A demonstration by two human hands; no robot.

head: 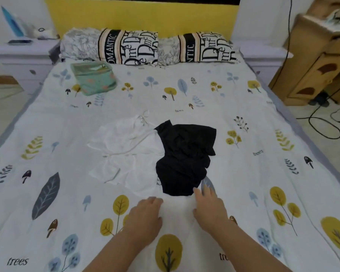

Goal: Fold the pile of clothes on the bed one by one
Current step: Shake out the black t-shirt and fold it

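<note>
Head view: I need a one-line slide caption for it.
Both hands reach toward a black garment and a white garment lying unfolded on the bed.

On the bed (47,118): 1 black garment (185,158), 1 white garment (124,150), 1 green folded cloth (94,78), 2 pillows (110,46) (200,49), 2 hands (145,216) (210,209).

Yellow headboard (141,14), white nightstand (22,55) left, wooden cabinet (318,61) right, black cables (326,124) on seemingly tiled floor (326,152)

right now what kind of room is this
Most likely a home bedroom: a made bed with a tree-print cover, two pillows against a yellow headboard, and a white nightstand beside it.
</note>
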